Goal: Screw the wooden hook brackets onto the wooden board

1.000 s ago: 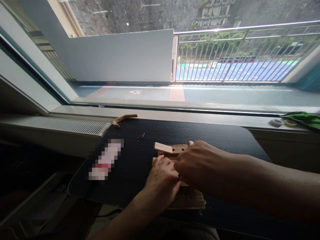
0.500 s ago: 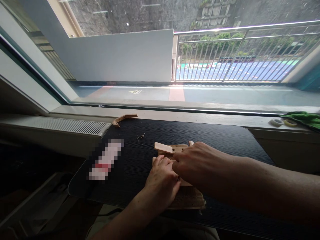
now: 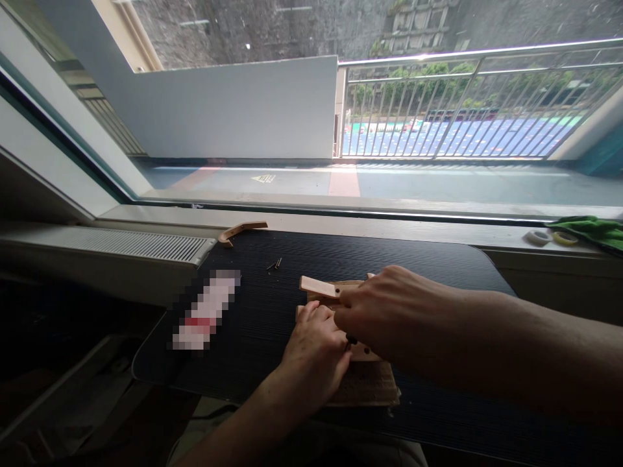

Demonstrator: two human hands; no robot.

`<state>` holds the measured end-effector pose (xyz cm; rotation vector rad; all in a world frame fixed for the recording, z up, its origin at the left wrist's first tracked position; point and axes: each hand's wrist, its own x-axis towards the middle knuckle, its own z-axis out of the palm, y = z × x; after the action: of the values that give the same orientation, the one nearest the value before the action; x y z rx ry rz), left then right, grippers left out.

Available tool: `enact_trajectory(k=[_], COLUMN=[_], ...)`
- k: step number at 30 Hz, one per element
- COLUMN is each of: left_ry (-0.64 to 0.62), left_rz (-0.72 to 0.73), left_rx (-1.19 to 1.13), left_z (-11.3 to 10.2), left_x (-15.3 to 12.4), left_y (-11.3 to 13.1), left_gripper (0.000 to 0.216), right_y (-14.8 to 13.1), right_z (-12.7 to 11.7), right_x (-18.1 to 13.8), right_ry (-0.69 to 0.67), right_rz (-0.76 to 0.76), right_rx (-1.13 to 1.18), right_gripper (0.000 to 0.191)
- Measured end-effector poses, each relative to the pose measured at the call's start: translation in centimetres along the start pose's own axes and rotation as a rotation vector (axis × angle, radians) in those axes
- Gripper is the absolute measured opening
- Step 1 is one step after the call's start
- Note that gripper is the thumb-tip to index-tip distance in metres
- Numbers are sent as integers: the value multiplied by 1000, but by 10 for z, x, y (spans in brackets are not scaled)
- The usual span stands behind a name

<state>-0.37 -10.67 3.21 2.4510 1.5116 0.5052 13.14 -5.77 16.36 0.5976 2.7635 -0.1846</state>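
Observation:
A light wooden piece with round holes (image 3: 318, 286) lies on a rough wooden block (image 3: 365, 386) near the table's front edge. My left hand (image 3: 316, 347) is closed over the wooden part, its fingers curled and pressing it to the block. Against it, my right hand (image 3: 377, 311) is closed in a fist from the right; what it grips is hidden. A small dark tip (image 3: 351, 339) shows between the two hands. To the right of it, another stretch of the wood with a hole shows under my right hand.
On the black table (image 3: 263, 324) lie a few small screws or nails (image 3: 275, 264) and a blurred-out pale strip (image 3: 207, 311). A bent wooden piece (image 3: 243, 228) rests at the far left edge. Tape rolls (image 3: 538, 238) and a green cloth (image 3: 591, 232) are on the windowsill.
My right hand has tilted and shifted slightly, uncovering the dark tip and a hole in the wood below it. My left hand stays in place.

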Motion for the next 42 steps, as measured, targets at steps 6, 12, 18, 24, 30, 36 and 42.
enact_trajectory(k=[6, 12, 18, 24, 30, 36, 42], left_ry=[-21, -39, -32, -24, -27, -10, 14], left_rz=[-33, 5, -35, -50, -17, -43, 9], left_rx=[-12, -24, -21, -12, -50, -21, -2], left_z=[-2, -8, -2, 4, -5, 2, 3], left_x=[2, 3, 1, 2, 2, 0, 1], left_y=[3, 5, 2, -1, 1, 0, -1], left_gripper=[22, 17, 19, 23, 17, 16, 11], right_y=[-2, -3, -7, -8, -2, -4, -5], right_z=[8, 4, -7, 5, 8, 6, 16], right_x=[11, 10, 1, 11, 12, 5, 11], right_ry=[-24, -94, -42, -35, -35, 21, -34], right_rz=[14, 69, 11, 9, 100, 6, 45], right_rx=[-34, -31, -15, -34, -30, -49, -79], right_gripper=[15, 15, 11, 11, 15, 13, 11])
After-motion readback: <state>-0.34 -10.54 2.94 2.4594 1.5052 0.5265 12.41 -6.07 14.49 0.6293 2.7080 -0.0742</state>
